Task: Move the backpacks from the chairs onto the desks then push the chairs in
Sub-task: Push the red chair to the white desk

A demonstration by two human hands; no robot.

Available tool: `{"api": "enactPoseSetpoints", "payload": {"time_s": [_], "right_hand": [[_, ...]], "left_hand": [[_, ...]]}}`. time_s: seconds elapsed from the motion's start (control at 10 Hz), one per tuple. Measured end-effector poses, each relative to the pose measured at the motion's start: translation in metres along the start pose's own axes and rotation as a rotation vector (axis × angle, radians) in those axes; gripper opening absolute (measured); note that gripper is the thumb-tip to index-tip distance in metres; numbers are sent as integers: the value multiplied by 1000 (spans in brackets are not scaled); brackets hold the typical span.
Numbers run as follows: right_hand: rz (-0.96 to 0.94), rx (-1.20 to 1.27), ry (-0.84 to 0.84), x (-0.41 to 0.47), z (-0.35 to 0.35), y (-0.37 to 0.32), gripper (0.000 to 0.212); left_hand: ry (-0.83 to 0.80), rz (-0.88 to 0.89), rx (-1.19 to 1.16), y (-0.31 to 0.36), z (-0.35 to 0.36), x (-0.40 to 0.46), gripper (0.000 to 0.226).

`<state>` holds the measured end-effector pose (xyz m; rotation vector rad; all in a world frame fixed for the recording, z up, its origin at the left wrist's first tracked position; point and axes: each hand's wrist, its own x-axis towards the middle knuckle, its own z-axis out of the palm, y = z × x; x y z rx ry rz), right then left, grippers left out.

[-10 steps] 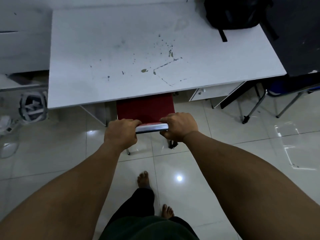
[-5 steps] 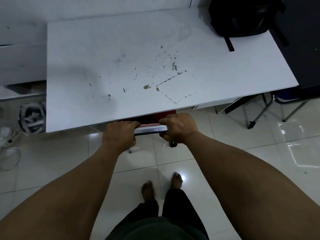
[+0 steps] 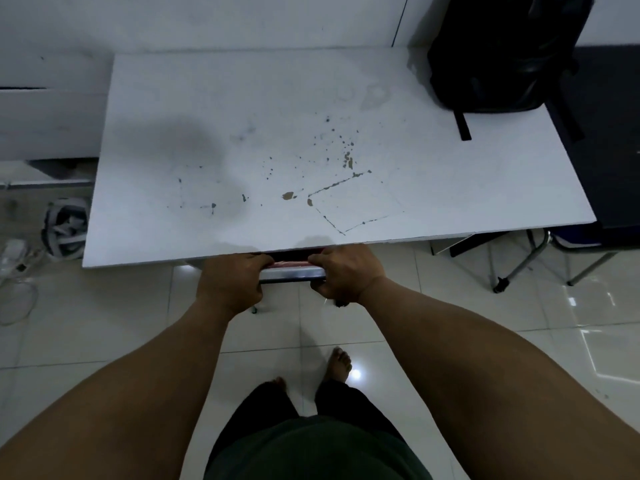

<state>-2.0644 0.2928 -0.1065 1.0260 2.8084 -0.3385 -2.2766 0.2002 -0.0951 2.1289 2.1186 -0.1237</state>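
Observation:
A red chair (image 3: 292, 271) with a shiny metal top rail sits almost wholly under the white desk (image 3: 242, 109); only the rail and a thin strip of red show at the desk's front edge. My left hand (image 3: 233, 284) grips the rail's left end and my right hand (image 3: 346, 271) grips its right end. A black backpack (image 3: 502, 53) stands on the desk's far right corner, one strap hanging onto the top.
A second chair (image 3: 550, 251) with metal legs and a blue seat stands under a dark desk (image 3: 613, 133) on the right. A bundle of straps (image 3: 65, 228) and white cables (image 3: 14, 271) lie on the tiled floor at left. My bare feet stand behind the chair.
The red chair has slid forward under the white desk with both hands on its rail; the red seat that showed a second ago is now hidden. I have stepped closer.

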Motion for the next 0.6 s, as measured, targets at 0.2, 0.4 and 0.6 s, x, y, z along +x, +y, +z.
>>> {"api": "enactPoseSetpoints", "payload": {"time_s": [0.2,0.4,0.6], "right_hand": [[16,28,-29,-2,-2,-2,39],[158,133,-229,-2,-20,-11,35],[274,189,-633,29,-51,-15,75]], "left_hand": [[-151,-128,-125,-1,-3,2,47],[-384,-131,-245,-4,-16,7,52],[-658,-110,-375,-11,-42,21,72]]}}
